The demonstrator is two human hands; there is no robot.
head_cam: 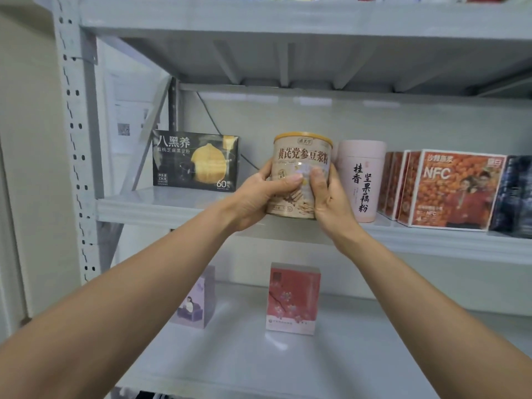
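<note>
A beige can with a gold lid [300, 156] is upright at the front of the middle shelf [161, 208]. My left hand [259, 194] grips its left side, thumb across the label. My right hand [328, 197] grips its right side, thumb on the front. Whether the can's base rests on the shelf or hangs just above it cannot be told.
A black box [195, 161] stands to the left on the same shelf. A pink tube [364, 180] stands close by the can's right, then orange boxes [454, 188] and a dark box [515, 197]. On the lower shelf stand a red box [293, 298] and a purple box [198, 300].
</note>
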